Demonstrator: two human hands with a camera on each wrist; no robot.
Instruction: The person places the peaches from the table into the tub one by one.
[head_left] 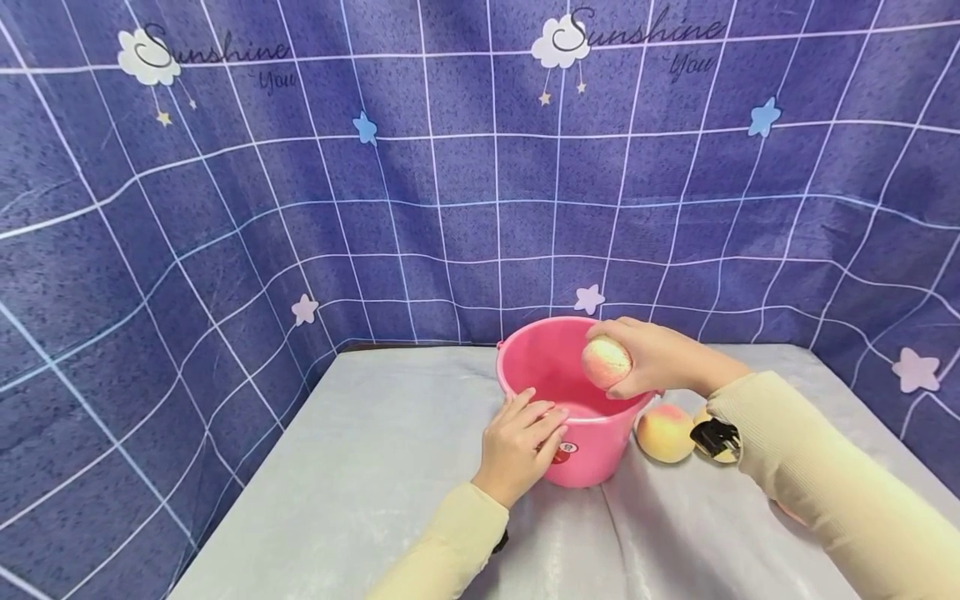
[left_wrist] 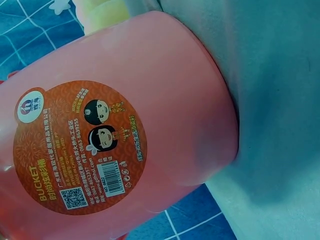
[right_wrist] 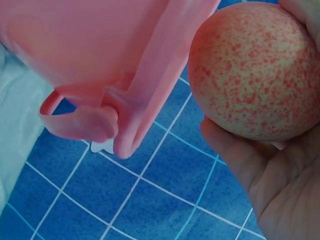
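Note:
A pink plastic bucket (head_left: 592, 462) stands upright on the covered table. My left hand (head_left: 517, 442) holds its near left rim, the fingertips over the edge. Above the bucket's opening, towards the right side, my right hand (head_left: 648, 354) grips a peach (head_left: 606, 362). Red specks cover the pale peach (right_wrist: 255, 70) in the right wrist view, where the thumb and fingers lie around it. That view also shows the bucket's handle joint (right_wrist: 95, 122). A round orange label (left_wrist: 80, 147) fills much of the bucket's side in the left wrist view. Part of the bucket's inside is hidden.
Right of the bucket lies a yellow-pink peach (head_left: 666, 433), with another (head_left: 723, 450) partly behind the right wrist. A reddish edge (head_left: 787, 511) shows under the right sleeve. A blue gridded curtain (head_left: 450, 183) hangs behind the light grey tablecloth (head_left: 390, 442).

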